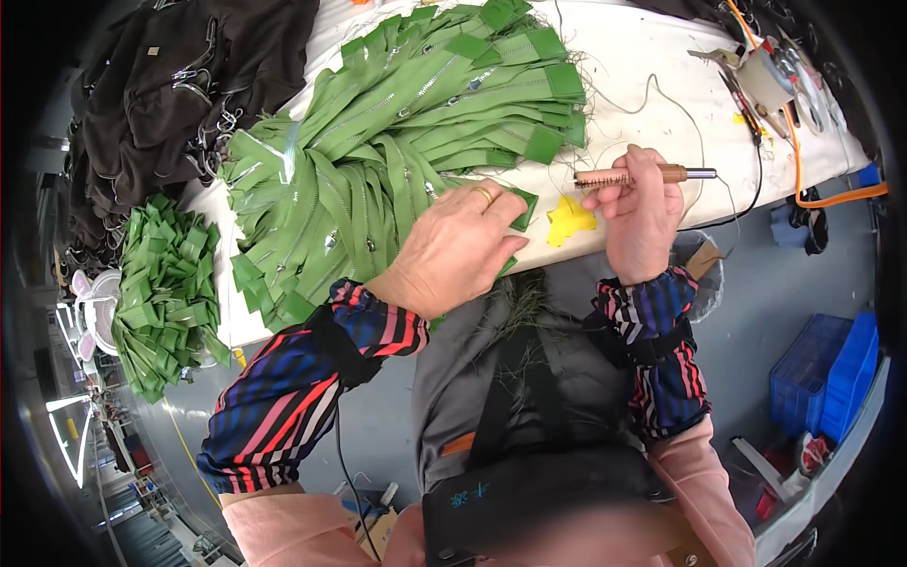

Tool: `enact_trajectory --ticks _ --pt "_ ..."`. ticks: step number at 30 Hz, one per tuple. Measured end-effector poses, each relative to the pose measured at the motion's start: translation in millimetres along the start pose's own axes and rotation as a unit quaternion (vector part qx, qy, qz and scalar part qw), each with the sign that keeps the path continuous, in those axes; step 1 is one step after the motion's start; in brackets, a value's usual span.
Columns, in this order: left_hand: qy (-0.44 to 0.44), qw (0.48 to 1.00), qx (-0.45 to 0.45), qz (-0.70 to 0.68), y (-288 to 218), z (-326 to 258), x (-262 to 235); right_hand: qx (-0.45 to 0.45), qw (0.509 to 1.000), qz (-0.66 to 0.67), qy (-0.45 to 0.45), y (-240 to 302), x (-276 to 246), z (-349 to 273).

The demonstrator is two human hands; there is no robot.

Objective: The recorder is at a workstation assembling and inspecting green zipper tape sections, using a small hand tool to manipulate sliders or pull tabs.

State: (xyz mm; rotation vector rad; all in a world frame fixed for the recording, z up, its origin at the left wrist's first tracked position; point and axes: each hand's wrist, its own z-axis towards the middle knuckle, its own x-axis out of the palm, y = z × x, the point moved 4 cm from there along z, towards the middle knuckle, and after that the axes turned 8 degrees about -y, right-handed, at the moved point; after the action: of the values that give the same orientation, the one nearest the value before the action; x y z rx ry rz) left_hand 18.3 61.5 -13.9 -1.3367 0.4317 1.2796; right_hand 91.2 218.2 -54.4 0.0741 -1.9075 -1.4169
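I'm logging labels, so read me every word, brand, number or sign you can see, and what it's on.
Blue handwriting on the apron: not copied out here.
Small tag on the dark cloth: too small to read.
Green zips, tool: no readable text.

Head-worn fisheye view, facing down, close

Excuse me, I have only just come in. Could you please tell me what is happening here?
A person sits at a white table with a big heap of green zipper strips. The left hand has its fingers at green strip ends near the table's edge; whether they grip is hard to see. The right hand holds a slim, brown-handled tool, apart from the strips. A yellow piece lies between the hands, and loose threads are on the lap.
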Motion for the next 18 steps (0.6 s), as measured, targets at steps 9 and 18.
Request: enact_trajectory --ticks 9,18 --pt "-0.048 0.990 0.093 0.098 -4.6 2.0 11.0 -0.015 1.000 -0.003 0.007 -0.9 -0.9 1.7" --pt "-0.029 0.998 -0.010 -0.061 12.2 2.8 1.7 -0.011 0.983 -0.167 0.078 -2.2 7.1 -11.6"
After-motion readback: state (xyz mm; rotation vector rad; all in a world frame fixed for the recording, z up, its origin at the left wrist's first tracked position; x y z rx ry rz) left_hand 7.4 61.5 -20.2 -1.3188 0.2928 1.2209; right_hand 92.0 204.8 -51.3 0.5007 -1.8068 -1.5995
